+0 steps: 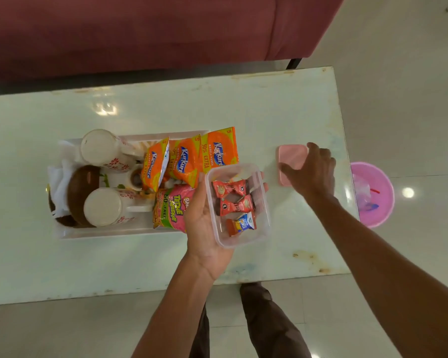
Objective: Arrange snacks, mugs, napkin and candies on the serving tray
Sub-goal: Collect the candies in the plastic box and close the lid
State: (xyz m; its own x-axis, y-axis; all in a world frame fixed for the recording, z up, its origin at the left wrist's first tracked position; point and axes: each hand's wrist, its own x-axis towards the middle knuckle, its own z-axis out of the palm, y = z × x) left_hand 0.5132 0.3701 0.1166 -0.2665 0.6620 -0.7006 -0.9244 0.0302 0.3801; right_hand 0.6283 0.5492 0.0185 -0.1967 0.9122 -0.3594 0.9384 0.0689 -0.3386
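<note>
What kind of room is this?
Probably a living room in a home: a maroon sofa stands behind a low glossy table, with a pink bin on the shiny floor beside it.

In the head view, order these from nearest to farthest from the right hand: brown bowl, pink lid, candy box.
1. pink lid, on the table, under the right hand.
2. candy box, held by the left hand, mid-frame.
3. brown bowl, at the tray's left end.

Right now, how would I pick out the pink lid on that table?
Look at the pale table, right of the white tray. The lid lies flat there, partly under the right hand. Unlike the printed pink packet on the tray and the round pink bin on the floor, it is plain and flat.
</note>
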